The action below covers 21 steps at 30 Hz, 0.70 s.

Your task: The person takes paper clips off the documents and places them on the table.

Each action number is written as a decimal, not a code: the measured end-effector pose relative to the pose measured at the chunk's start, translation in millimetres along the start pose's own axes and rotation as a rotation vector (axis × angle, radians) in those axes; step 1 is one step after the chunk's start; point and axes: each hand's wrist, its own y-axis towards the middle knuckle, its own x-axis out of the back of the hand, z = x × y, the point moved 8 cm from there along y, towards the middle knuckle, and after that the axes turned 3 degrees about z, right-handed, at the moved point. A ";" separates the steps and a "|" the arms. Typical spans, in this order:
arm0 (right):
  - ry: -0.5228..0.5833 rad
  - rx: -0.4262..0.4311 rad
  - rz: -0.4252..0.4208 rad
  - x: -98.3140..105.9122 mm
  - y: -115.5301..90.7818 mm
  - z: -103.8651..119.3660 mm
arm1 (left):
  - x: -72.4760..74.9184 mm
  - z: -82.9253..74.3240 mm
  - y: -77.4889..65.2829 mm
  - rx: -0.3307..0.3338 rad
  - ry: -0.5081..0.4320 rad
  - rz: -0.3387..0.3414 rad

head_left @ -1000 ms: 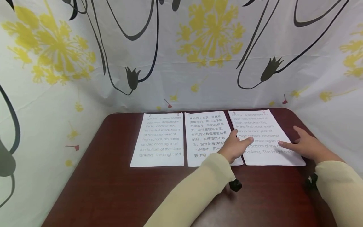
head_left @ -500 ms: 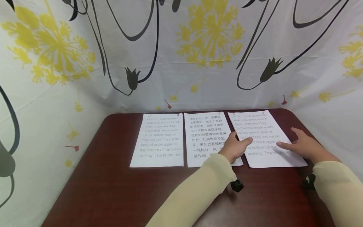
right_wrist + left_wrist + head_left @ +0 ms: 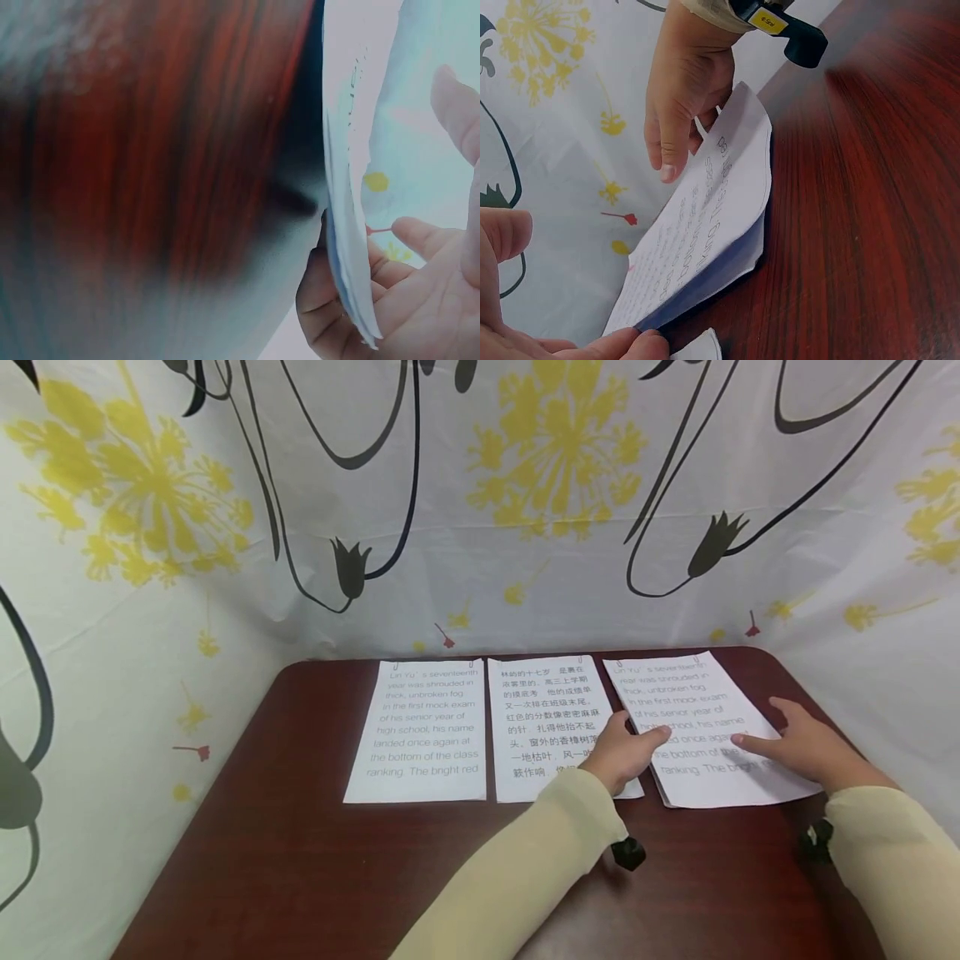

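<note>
A stack of printed English sheets (image 3: pixel 712 789), with small paper clips along its far edge, lies at the right of the table. Its near end is lifted, and a gap shows between its leaves in the left wrist view. My left hand (image 3: pixel 622 756) has its fingers at the stack's left edge, thumb stretched away above the page. At the opposite edge, my right hand (image 3: pixel 810 747) reaches its fingers under the sheets (image 3: pixel 352 165), its thumb standing off the paper. Part of the fingers of both hands is hidden by the sheets in the head view.
A clipped Chinese sheet (image 3: pixel 540 727) lies in the middle, partly behind my left forearm. Another English sheet (image 3: pixel 427 735) lies left of it. The dark red table (image 3: pixel 315 860) ends at patterned cloth (image 3: pixel 450 560) behind and at both sides.
The right stack's near end has risen and come slightly toward me and to the right, its print now tilted. Both hands stay nearly in place at its edges.
</note>
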 end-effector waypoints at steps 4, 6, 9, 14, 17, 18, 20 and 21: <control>0.002 -0.004 -0.007 0.3 0.1 0.8 | -1.7 -3.2 0.1 -0.024 -0.026 0.000; 0.005 -0.005 -0.008 0.5 0.2 0.8 | -2.6 -4.2 0.7 -0.033 -0.036 -0.002; 0.010 -0.004 -0.012 0.9 0.6 0.8 | -3.5 -4.1 2.0 -0.041 -0.045 -0.006; 0.018 0.009 -0.021 1.2 2.5 -0.2 | -5.6 -1.7 3.9 -0.050 -0.064 0.005; 0.024 0.018 -0.036 1.7 2.6 -0.2 | -6.7 0.5 4.9 -0.044 -0.065 0.013; 0.028 0.021 -0.043 2.1 2.5 0.0 | -6.9 1.1 5.1 -0.042 -0.062 0.014; 0.040 0.028 -0.054 2.8 2.0 0.8 | -7.1 1.9 5.8 -0.038 -0.054 0.014; 0.045 0.032 -0.060 3.4 1.7 1.6 | -7.2 2.2 6.1 -0.036 -0.052 0.014</control>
